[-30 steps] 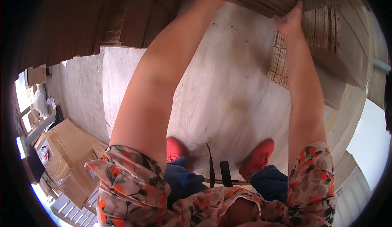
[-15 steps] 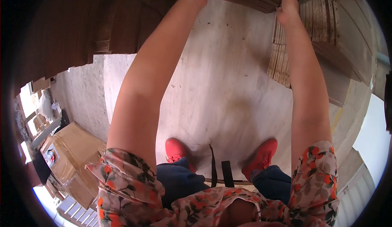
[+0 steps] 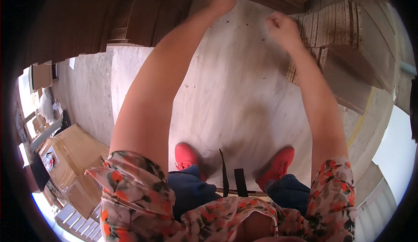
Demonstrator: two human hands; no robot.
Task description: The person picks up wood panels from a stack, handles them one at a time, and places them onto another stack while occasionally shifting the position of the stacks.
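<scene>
— Head view, top centre: left hand (image 3: pixel 221 0) balled into a fist, pressed to the lower edge of the brown stack (image 3: pixel 143 15) filling the top of the frame. Holding anything? Impossible to tell; only knuckles showing.

— And upper right: right hand (image 3: pixel 282 26) curled in too, blurred, just beside the edge-on corrugated sheets (image 3: pixel 335 24). Touching them, probably. Grip on a single sheet not confirmable.

— Risks from here?

— Likely a slide. Sheets stacked loose and fanned out at the right, so a tug on one low down could drag its neighbours off onto the pale floor (image 3: pixel 235 102). Also paper-edge cuts on bare fingers, and a long stretch forward with both arms out, hence poor balance.

— Anything underfoot?

— Red shoes (image 3: pixel 186 155) at bottom centre, planted apart, with a black strap (image 3: pixel 230 181) hanging between them. Possible snag on a step back.

— Elsewhere?

— Cardboard boxes (image 3: pixel 69 155) at lower left, well apart from both hands. Floral sleeves (image 3: pixel 130 189) along the bottom edge. Between hands and feet, bare floor only; some crumbs and scuffs near the top.
</scene>
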